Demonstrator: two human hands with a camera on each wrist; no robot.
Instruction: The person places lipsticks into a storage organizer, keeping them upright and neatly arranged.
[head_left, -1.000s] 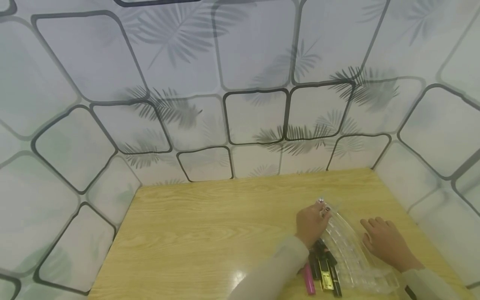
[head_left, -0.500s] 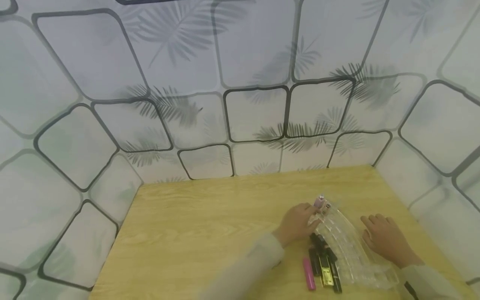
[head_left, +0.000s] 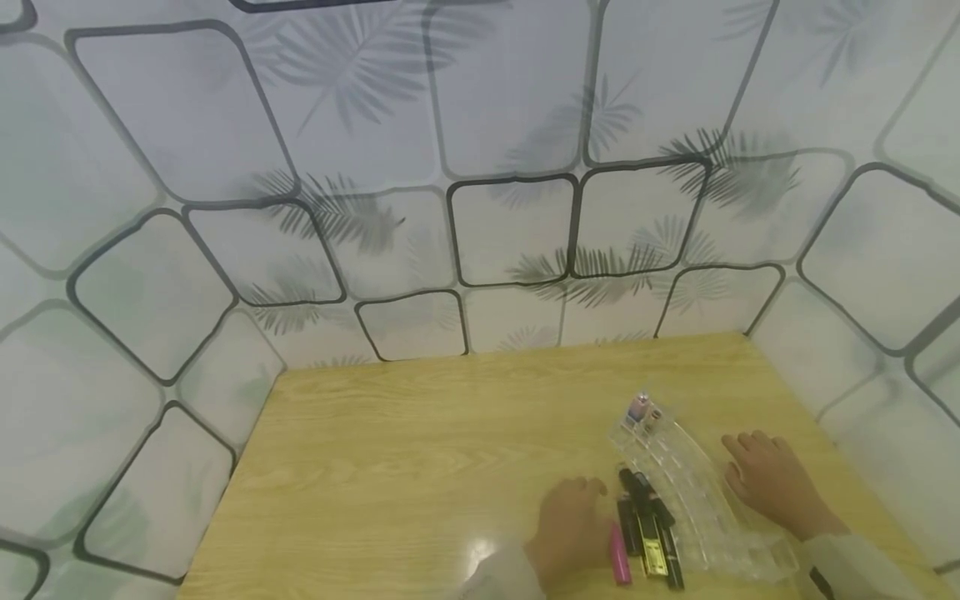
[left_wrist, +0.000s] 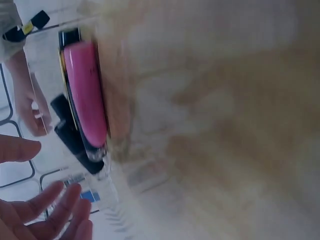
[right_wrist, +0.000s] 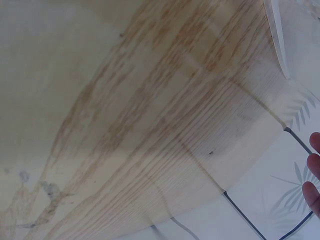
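A clear curved plastic lipstick holder [head_left: 693, 487] with rows of compartments lies on the right of the table. At its far end stands a lilac tube [head_left: 637, 407] with a silvery top, beside a smaller dark-ended item [head_left: 654, 417]. My left hand [head_left: 573, 525] hovers left of a pile of lipstick tubes, its fingers spread and holding nothing. Nearest to it lies a pink tube [head_left: 619, 554]; black tubes [head_left: 630, 525] and a black-and-gold one [head_left: 654, 557] lie alongside. Right of the holder, my right hand [head_left: 772, 483] rests with relaxed fingers. The left wrist view shows the pink tube [left_wrist: 86, 90] up close.
The wood-grain table [head_left: 390, 467] extends to the left of the pile. Pale patterned panels [head_left: 510, 233] enclose it at the back and both sides. Only fingertips [right_wrist: 312, 197] of the right hand enter the right wrist view.
My left hand has let go of the lilac tube at the holder's far end and come back toward the near side, beside the pile. The right hand has stayed in place.
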